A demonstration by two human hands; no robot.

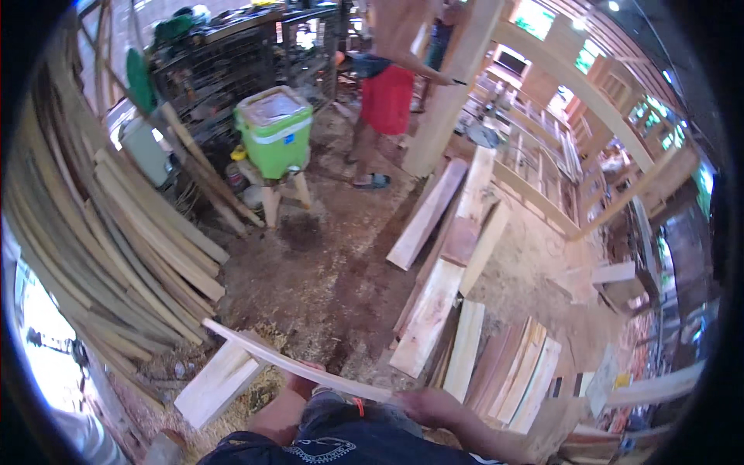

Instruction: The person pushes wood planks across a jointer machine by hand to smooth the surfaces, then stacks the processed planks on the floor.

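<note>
A long, narrow pale wooden board (267, 353) runs across the front of my body, its far end pointing out to the left. My left hand (304, 375) grips it near the middle, with part of the hand hidden behind the wood. Around the near end, by my waist, my right hand (428, 405) is closed on the same board. Below its left part, a thick, short pale plank (219, 385) lies on shavings; whether the two touch I cannot tell.
Many long boards (116, 225) lean along the left. Ahead, a green cooler box (275, 147) stands on a wooden stool (271, 203). Beyond it, a person in red (386, 101) stands by large upright wood. Stacked planks (426, 318) lie to the right, near wooden frames (535, 194).
</note>
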